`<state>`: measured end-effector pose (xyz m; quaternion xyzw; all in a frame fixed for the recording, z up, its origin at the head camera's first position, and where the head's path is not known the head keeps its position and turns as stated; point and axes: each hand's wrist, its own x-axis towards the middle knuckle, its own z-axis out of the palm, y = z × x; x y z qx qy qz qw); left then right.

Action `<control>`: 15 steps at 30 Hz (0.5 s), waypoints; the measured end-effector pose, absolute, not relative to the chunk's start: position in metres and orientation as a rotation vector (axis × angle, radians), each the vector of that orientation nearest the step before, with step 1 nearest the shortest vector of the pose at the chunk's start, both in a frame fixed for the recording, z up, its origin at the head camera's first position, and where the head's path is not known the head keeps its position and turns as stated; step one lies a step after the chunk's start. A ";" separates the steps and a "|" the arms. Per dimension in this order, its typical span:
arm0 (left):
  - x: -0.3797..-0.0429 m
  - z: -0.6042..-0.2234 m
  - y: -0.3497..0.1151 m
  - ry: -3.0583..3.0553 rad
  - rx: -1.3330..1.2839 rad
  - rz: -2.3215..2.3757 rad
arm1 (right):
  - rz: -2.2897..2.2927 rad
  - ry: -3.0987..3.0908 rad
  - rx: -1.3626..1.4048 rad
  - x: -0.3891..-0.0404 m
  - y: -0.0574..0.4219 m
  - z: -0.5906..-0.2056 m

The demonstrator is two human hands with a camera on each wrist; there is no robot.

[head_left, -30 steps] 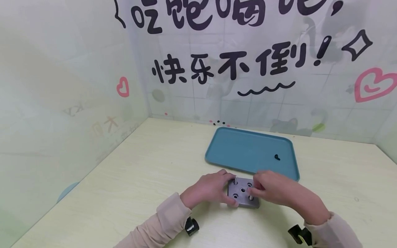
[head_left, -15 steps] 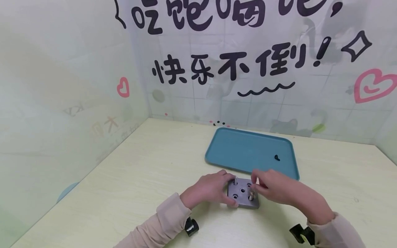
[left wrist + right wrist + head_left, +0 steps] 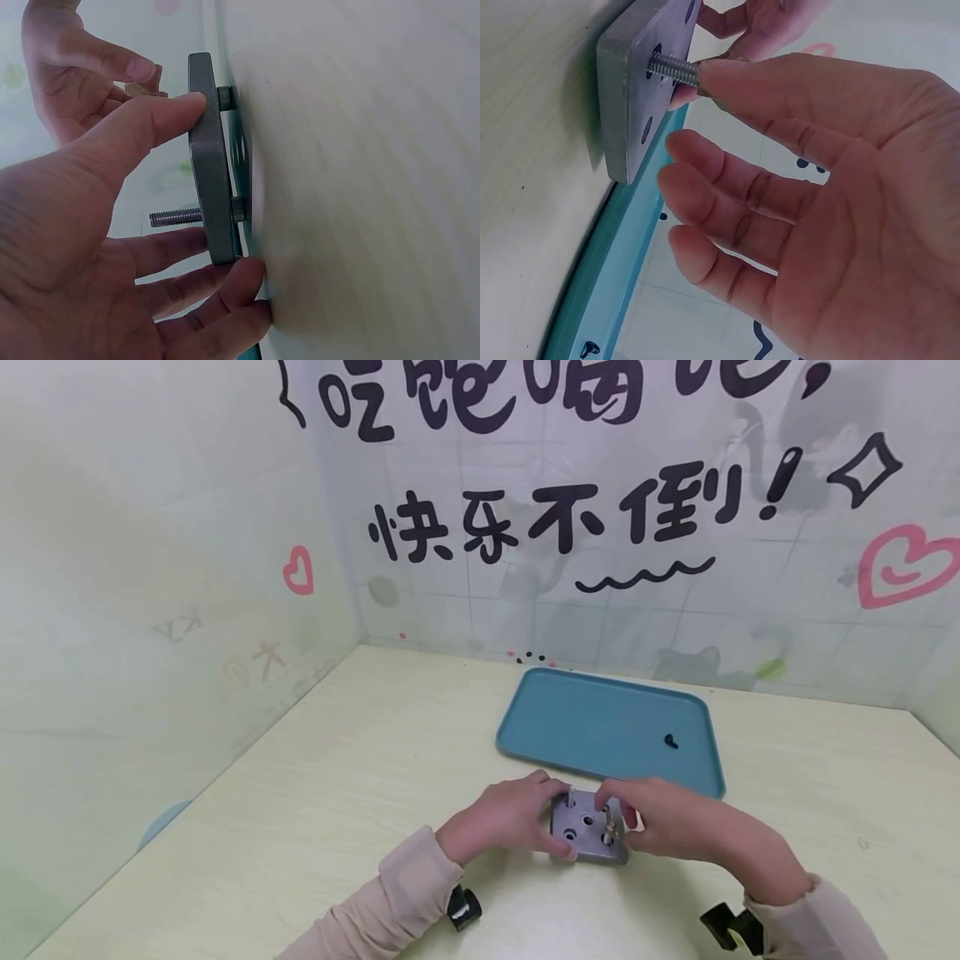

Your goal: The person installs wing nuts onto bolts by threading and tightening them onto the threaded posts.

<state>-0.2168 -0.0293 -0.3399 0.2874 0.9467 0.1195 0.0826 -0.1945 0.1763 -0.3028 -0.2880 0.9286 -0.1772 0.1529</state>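
Note:
A square grey metal plate [image 3: 587, 843] with several round holes lies on the table in the head view. My left hand [image 3: 502, 814] grips its left side, with the thumb on the near edge and fingers at the far edge. Two threaded bolts stand up through it: one bolt [image 3: 176, 217] is bare near the left fingers, and the other bolt [image 3: 673, 67] carries a brass-coloured wing nut [image 3: 611, 829] at its end. My right hand [image 3: 667, 818] has thumb and index finger at that wing nut; its other fingers are loosely bent. Bolt heads [image 3: 225, 98] show under the plate.
Just behind the plate lies a blue tray [image 3: 600, 714] holding one small dark piece [image 3: 671, 741]. A printed sheet wall [image 3: 540, 610] rises behind the table [image 3: 375, 752], with another wall at the left.
My right thumb and index finger come off the wing nut, leaving it in view on the bolt, then return around it. The left hand and the plate stay in place.

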 end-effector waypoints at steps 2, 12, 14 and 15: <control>-0.217 -0.340 -0.029 2.830 0.862 0.352 | -0.508 2.667 -0.807 -0.195 0.176 -0.303; -0.217 -0.340 -0.028 2.824 0.852 0.349 | -0.519 2.709 -0.767 -0.195 0.176 -0.305; -0.217 -0.340 -0.028 2.826 0.854 0.349 | -0.513 2.724 -0.726 -0.194 0.175 -0.305; -0.217 -0.340 -0.028 2.827 0.853 0.349 | -0.509 2.731 -0.707 -0.194 0.174 -0.305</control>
